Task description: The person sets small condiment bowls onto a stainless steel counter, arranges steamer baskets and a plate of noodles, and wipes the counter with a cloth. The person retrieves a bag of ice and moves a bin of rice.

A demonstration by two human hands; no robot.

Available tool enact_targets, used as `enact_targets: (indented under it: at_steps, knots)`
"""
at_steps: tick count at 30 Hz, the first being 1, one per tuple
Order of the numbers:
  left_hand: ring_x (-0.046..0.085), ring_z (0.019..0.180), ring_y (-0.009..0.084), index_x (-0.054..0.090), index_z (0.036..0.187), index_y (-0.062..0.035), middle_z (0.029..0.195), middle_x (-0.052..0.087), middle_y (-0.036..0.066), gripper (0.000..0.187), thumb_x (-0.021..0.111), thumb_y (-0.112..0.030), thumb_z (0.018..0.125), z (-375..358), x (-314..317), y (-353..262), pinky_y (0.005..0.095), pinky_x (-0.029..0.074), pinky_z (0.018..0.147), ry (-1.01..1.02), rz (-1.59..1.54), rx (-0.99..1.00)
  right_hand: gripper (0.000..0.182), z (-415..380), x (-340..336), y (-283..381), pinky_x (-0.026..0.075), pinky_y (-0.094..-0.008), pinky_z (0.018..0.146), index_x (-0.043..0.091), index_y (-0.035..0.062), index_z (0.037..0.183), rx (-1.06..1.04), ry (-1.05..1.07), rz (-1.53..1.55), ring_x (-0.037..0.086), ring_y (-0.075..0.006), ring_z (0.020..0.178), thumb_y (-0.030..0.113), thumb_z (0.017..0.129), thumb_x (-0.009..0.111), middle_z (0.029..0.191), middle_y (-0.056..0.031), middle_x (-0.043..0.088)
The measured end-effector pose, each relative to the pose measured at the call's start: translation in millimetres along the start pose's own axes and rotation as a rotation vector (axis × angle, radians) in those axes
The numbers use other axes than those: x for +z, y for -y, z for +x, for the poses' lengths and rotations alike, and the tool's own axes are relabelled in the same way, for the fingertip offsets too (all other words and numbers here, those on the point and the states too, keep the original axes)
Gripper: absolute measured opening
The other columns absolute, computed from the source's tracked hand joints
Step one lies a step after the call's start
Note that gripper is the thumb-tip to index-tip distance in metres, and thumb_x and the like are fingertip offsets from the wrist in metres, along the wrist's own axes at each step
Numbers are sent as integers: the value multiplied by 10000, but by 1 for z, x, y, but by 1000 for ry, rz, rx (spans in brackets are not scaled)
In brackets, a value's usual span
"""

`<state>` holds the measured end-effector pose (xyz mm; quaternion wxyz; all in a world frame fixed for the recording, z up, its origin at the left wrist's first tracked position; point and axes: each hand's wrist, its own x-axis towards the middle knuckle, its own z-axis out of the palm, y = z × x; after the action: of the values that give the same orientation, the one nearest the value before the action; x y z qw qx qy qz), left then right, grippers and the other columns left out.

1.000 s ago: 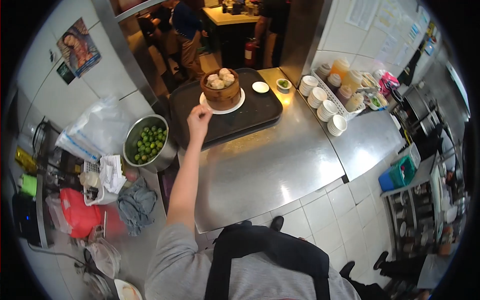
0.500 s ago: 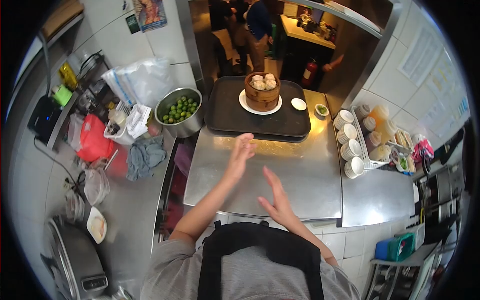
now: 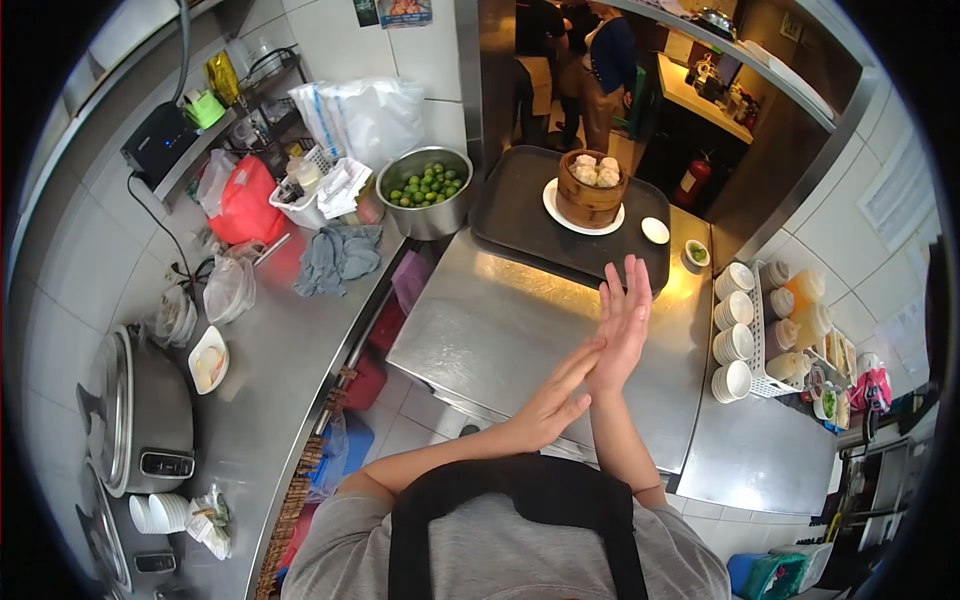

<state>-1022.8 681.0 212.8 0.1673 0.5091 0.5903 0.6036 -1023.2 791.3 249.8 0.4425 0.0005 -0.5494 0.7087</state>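
Both bare forearms reach forward from grey sleeves and cross at the hands. The left hand (image 3: 555, 400) lies open, fingers stretched out, against the heel of the right hand (image 3: 620, 325), which stands with fingers spread and pointing away. Neither holds anything.

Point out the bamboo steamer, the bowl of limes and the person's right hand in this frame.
bamboo steamer (image 3: 590, 200): head view, on its side wall.
bowl of limes (image 3: 430, 218): head view, on its near metal wall.
right hand (image 3: 622, 325): head view, on the back of the hand, pressed against the left hand (image 3: 553, 400).
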Motion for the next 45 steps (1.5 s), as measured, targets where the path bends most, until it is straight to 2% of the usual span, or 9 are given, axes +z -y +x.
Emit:
enact_targets:
  at_steps: [4,10,12,15,18,20,27,32,45]
  knots:
    - [87,1369,310,184,1403,-11,1471,124,177,674,231,-495,936,2,-7,1,400,74,1095,-164,40,73,701,-25,21,-10,145,-416,1090,207,-1,1384,32,3,-51,218,-311,1331,525,924,265,1440,-192,208]
    - [70,1373,292,155,1419,-44,1479,120,149,707,176,-546,921,13,-64,-1,392,59,1098,-179,50,26,766,-62,28,-3,121,-405,1091,207,39,1406,67,492,-236,110,-302,1364,600,889,274,1476,-187,72]
    - [134,1364,259,170,1417,-46,1477,151,129,693,259,-526,926,1,-83,-1,391,118,1092,-124,40,-35,661,-53,3,2,187,-390,1074,257,51,1396,303,685,-71,147,-289,1358,490,916,377,1475,-172,111]
    - [328,1273,231,375,1329,-25,1365,375,115,629,428,-482,899,-28,-127,10,370,263,1040,473,-186,-381,384,-55,-57,2,394,-321,928,504,16,1200,646,821,-134,532,-191,1071,292,937,456,1157,-101,563]
    - [484,1155,198,533,1220,-48,1208,557,89,501,480,-427,896,-89,-160,50,335,363,976,731,-406,-629,307,-82,-136,1,442,-304,846,580,-4,1069,999,1114,-278,576,-173,923,244,906,503,957,-65,634]
    - [486,1149,194,540,1218,-69,1217,552,69,502,477,-444,890,-151,-161,91,322,371,962,640,-616,-870,249,-115,-171,13,461,-303,797,602,18,1019,1063,1190,-624,563,-140,865,196,860,530,933,-52,626]
    - [588,1004,233,561,1186,-75,1123,604,69,564,488,-522,849,-330,-71,226,349,474,829,24,-399,-1287,297,-229,-286,-76,453,-330,814,596,13,1040,1296,833,-1022,577,-195,895,222,845,518,971,-92,629]
    - [601,960,247,565,1172,-59,1118,603,90,566,497,-517,846,-331,-68,246,356,487,802,158,-210,-1535,300,-241,-301,-134,451,-329,817,596,14,1043,1209,762,-1150,577,-200,901,228,849,515,976,-97,627]
    - [632,846,285,574,1136,-18,1105,598,147,575,521,-506,837,-338,-91,223,372,519,732,335,-100,-1690,310,-204,-280,-207,445,-329,824,595,16,1050,1112,980,-1147,575,-213,918,244,861,507,989,-112,624]
